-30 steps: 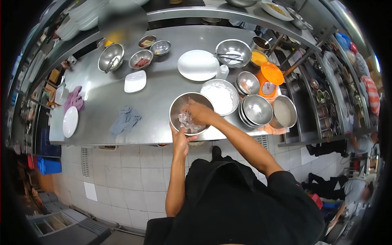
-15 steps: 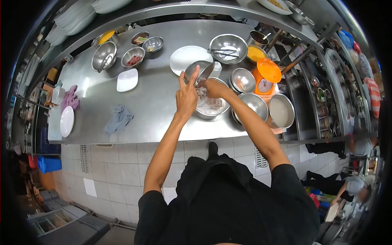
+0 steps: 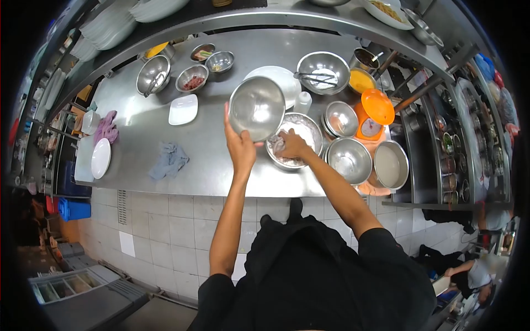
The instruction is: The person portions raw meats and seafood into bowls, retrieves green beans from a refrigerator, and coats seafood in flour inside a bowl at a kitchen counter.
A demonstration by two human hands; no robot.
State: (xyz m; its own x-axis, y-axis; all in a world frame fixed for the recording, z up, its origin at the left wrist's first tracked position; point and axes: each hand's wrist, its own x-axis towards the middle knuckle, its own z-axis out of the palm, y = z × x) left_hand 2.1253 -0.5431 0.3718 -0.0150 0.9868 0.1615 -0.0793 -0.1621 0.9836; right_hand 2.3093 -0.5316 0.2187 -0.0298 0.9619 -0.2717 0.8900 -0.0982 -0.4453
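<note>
My left hand grips a steel mixing bowl by its lower rim, tilted so that its shiny round face is turned towards me. Close beside it, my right hand is down inside another steel bowl on the table. White powder fills much of that bowl. The fingers of my right hand are closed on pale, powder-coated pieces at the bowl's left side; the fingertips are partly hidden. A white oval plate lies behind the raised bowl, and a white squeeze bottle stands near it.
Right of my hands are stacked steel bowls, a pot of cloudy liquid and an orange scale. A bowl with tongs sits behind. A blue-grey cloth and small square plate lie left. An overhead shelf spans the back.
The bowl in my left hand has come up and towards me, its round face now showing. My right hand has gone from the tipped bowl's mouth down into the powder bowl. The view has shifted slightly.
</note>
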